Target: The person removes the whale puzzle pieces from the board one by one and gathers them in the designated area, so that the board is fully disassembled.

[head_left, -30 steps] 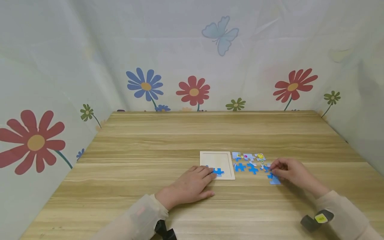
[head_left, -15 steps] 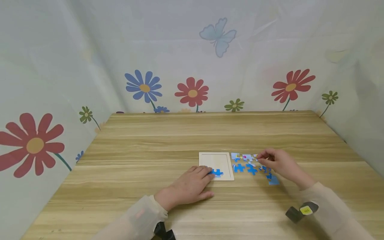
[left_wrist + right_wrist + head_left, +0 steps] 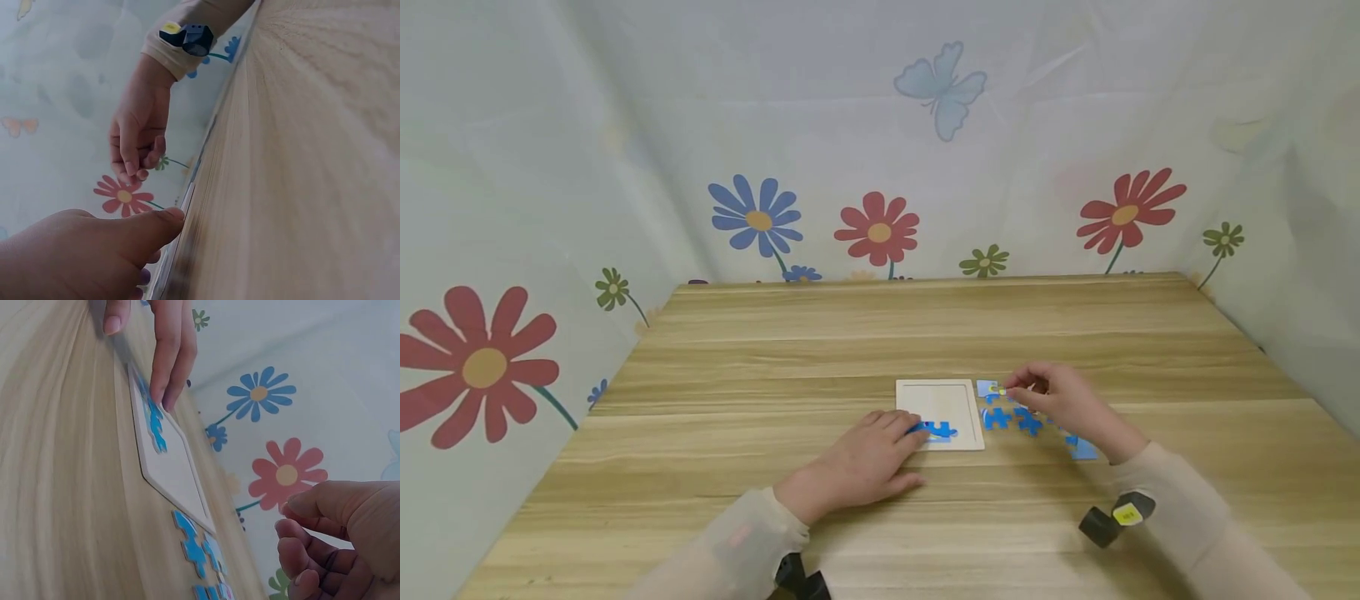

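My left hand (image 3: 853, 462) rests with its fingers laid on the left front part of a pale wooden puzzle tray (image 3: 934, 403). Just past its fingertips, blue puzzle pieces (image 3: 942, 430) lie inside the tray along the near side; the hand covers the rest of that row. To the right, my right hand (image 3: 1067, 406) is above the loose pieces, fingers loosely bent and thumb near the index finger. Nothing shows between them in the right wrist view. Closest to its fingertips is a light blue piece with yellow (image 3: 987, 388). Some pieces are hidden under this hand.
Beside the tray lie more loose pieces, among them a blue piece (image 3: 997, 418), another blue piece (image 3: 1028, 422) and a light blue piece (image 3: 1083, 448). They rest on a wood-grain table (image 3: 805, 333). A flower-printed curtain (image 3: 820, 125) stands behind the table.
My right hand has moved left over the loose pieces, from the far right ones toward the tray. The left hand stays on the tray, its fingers shifted slightly, showing more of the row.
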### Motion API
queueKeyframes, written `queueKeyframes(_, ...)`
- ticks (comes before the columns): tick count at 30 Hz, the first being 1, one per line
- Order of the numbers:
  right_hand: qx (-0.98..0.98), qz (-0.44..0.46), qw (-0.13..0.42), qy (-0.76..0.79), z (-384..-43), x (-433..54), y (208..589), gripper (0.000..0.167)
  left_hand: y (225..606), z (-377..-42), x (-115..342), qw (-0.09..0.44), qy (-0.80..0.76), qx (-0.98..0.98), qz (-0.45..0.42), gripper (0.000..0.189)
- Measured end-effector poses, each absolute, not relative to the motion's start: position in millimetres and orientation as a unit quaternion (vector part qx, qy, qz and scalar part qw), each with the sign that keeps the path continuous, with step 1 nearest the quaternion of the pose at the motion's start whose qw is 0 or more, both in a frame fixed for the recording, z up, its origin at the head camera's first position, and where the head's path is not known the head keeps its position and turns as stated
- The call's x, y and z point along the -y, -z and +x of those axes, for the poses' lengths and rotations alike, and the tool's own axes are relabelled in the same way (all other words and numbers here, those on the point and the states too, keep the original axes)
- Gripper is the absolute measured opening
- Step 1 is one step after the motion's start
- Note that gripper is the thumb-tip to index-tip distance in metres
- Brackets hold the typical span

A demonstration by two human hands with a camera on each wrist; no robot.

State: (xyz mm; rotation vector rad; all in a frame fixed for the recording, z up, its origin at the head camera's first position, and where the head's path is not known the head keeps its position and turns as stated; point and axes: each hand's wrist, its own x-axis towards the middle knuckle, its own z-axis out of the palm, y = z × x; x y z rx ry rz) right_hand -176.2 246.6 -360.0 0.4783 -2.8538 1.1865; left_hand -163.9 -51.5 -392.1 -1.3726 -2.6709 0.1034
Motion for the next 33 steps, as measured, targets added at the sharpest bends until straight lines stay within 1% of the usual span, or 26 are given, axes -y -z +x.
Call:
queueKeyframes(11,0.904,0.196,-0.012,-0.38,-182.3,-210.9,377.0,0.008,397.9,-163.2,58.5,0.088,-0.025,0.88,-0.466,0.055)
queueKeyframes(17,0.905,0.2,-0.025,-0.375,-181.8,-196.5,382.9,0.009,398.3,-163.2,59.8,0.083,-0.012,0.879,-0.469,0.051)
queueKeyframes(21,0.91,0.197,-0.038,-0.363,-180.5,-188.1,388.5,0.011,395.9,-162.9,59.6,0.071,-0.013,0.882,-0.467,0.051)
queueKeyframes(24,0.915,0.2,-0.027,-0.35,-178.3,-182.6,392.8,0.012,395.3,-163.5,59.0,0.062,-0.015,0.884,-0.463,0.052)
queueKeyframes(28,0.92,0.201,-0.006,-0.337,-175.9,-177.3,396.4,0.011,396.9,-164.7,59.4,0.064,-0.013,0.884,-0.463,0.052)
queueKeyframes(33,0.919,0.197,-0.007,-0.34,-174.5,-174.0,396.9,0.009,395.1,-163.4,61.0,0.059,-0.008,0.886,-0.459,0.052)
